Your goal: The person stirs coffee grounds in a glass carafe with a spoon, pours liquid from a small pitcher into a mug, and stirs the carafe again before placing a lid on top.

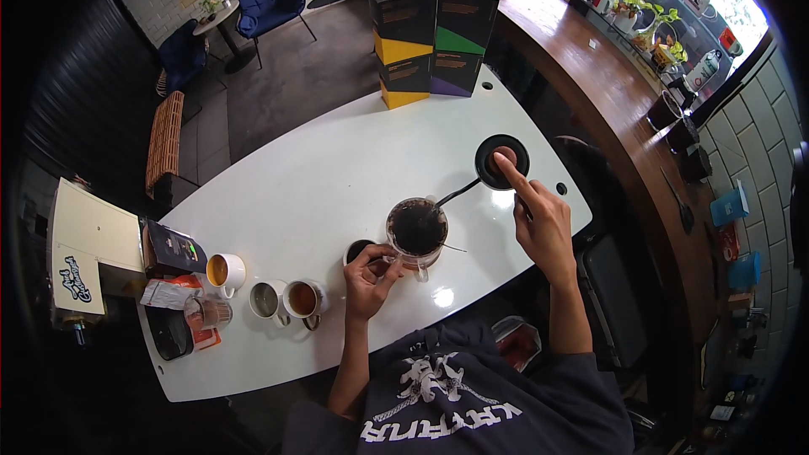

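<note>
One shirt (506,375); right hand (543,223) on one kettle (486,170) (left hand (368,285): one dripper (446,223)).

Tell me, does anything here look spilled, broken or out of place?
Nothing clearly stands out. The glossy white tabletop shows no visible spill; its bright patches look like reflected light. The black gooseneck kettle has its spout above the round glass vessel.

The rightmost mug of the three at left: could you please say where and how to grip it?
Probably the handle, coming from the near side: it juts that way from the mug, while a neighbouring mug crowds its left. Brown liquid suggests staying level.
</note>
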### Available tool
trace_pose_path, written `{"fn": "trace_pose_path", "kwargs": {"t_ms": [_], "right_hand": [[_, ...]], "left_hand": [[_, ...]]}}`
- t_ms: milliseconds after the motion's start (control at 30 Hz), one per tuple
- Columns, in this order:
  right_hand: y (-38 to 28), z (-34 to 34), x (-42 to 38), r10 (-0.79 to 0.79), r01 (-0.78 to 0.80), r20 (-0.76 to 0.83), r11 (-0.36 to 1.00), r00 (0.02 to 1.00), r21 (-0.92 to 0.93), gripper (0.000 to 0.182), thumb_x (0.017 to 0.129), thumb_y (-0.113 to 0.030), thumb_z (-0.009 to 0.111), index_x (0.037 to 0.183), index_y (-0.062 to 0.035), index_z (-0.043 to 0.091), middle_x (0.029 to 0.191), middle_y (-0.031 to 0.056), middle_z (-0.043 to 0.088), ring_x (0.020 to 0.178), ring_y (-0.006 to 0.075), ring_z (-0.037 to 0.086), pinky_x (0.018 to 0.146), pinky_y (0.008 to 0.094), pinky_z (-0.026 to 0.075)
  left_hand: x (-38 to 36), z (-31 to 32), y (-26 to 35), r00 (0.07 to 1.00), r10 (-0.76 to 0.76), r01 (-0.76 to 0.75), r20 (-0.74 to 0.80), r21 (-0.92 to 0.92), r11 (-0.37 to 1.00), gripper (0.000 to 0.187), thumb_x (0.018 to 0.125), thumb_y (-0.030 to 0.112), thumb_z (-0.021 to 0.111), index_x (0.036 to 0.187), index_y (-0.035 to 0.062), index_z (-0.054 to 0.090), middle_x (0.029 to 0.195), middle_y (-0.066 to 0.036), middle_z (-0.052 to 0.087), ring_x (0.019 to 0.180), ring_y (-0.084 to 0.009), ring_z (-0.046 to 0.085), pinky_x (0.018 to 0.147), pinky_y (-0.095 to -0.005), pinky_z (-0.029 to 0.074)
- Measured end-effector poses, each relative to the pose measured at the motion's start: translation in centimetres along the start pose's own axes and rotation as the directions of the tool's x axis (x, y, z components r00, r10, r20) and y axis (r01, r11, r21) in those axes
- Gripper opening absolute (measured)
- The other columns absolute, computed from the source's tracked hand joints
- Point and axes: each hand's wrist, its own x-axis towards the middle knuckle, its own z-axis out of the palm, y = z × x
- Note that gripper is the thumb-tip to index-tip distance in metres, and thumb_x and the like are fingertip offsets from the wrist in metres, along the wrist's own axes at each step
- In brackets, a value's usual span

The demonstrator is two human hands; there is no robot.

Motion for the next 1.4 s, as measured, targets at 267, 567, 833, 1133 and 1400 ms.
{"fn": "trace_pose_path", "kwargs": {"t_ms": [267,567,833,1133,1400], "right_hand": [[-0.58,0.4,-0.5,-0.017,0.014,0.08,0.999,0.997,0.033,0.081,0.076,0.011,0.056,0.144,-0.0305,0.042,0.065,0.0105,0.052,0.053,0.0255,0.053,0.054,0.0388,0.044],[-0.16,0.31,-0.02,0.001,-0.001,0.038,1.0,0.999,-0.001,0.081,0.076,0.01,0.056,0.144,-0.0305,0.042,0.065,0.0108,0.054,0.054,0.0247,0.055,0.055,0.0388,0.045],[-0.79,0.21,-0.26,-0.016,0.015,0.084,1.0,0.996,0.021,0.08,0.076,0.011,0.055,0.144,-0.0299,0.041,0.066,0.0112,0.055,0.055,0.0251,0.055,0.056,0.0386,0.046],[-0.3,0.25,-0.04,0.001,0.002,0.073,0.999,0.997,-0.04,0.082,0.076,0.011,0.056,0.145,-0.0302,0.04,0.067,0.011,0.057,0.054,0.0238,0.055,0.055,0.039,0.045],[-0.73,0.31,-0.02,-0.025,0.022,0.067,0.999,0.997,0.038,0.083,0.075,0.011,0.056,0.145,-0.0306,0.04,0.066,0.0111,0.055,0.054,0.0253,0.054,0.053,0.0389,0.045]], "left_hand": [[0.02,0.07,-0.38,1.0,0.007,-0.007,-0.008,-0.027,1.0,0.017,0.087,0.001,0.066,0.1,-0.0068,0.059,0.098,-0.011,0.061,0.078,-0.0137,0.066,0.068,-0.0245,0.056],[0.16,0.08,-0.32,1.0,0.006,-0.005,0.009,-0.048,0.999,0.017,0.087,0.001,0.065,0.101,-0.0068,0.059,0.1,-0.011,0.06,0.08,-0.0149,0.067,0.067,-0.025,0.056],[0.12,0.48,-0.11,1.0,0.006,-0.005,0.008,-0.057,0.998,0.01,0.087,-0.001,0.062,0.095,-0.0062,0.06,0.098,-0.01,0.06,0.074,-0.0134,0.065,0.062,-0.0233,0.053],[0.17,0.37,-0.22,1.0,-0.012,0.013,0.016,-0.083,0.996,0.01,0.087,-0.001,0.063,0.095,-0.0063,0.059,0.099,-0.01,0.059,0.075,-0.014,0.065,0.063,-0.0243,0.055],[0.11,0.36,-0.31,1.0,-0.004,0.005,0.019,-0.081,0.997,0.011,0.087,-0.002,0.063,0.096,-0.0068,0.06,0.101,-0.011,0.059,0.076,-0.0145,0.065,0.064,-0.0247,0.055]]}}
